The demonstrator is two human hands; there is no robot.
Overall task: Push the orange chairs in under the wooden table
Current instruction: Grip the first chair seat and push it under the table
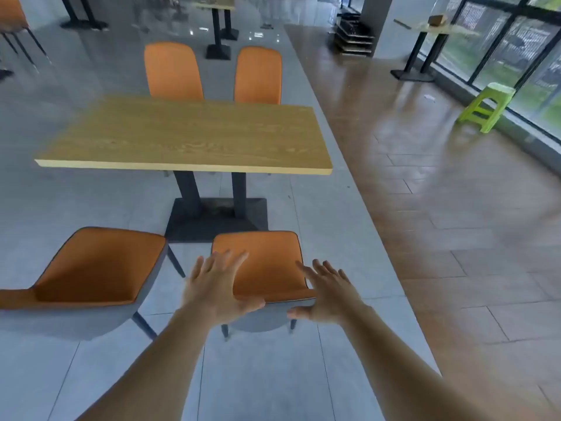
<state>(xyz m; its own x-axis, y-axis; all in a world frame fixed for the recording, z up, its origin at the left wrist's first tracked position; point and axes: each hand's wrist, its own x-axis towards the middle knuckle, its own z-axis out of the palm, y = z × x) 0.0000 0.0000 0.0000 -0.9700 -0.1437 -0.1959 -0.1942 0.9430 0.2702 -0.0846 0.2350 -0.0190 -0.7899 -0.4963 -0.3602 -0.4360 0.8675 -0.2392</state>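
Note:
The wooden table (188, 138) stands on a dark pedestal base (217, 218). Two orange chairs stand on its near side, pulled out from under the top. The right near chair (267, 256) is directly below me. My left hand (217, 287) and my right hand (326, 294) hover with fingers spread over its backrest edge; whether they touch it I cannot tell. The left near chair (97, 265) is turned at an angle. Across the table, a far left chair (173, 71) and a far right chair (258, 75) sit tucked in, only their backs showing.
Grey tiles lie under the table; brown wood-look flooring begins to the right. A green plastic stool (485, 106) stands by the glass wall. Other tables (217, 25) and another orange chair (12, 19) stand further back, and a black-legged table (425, 50) at the far right.

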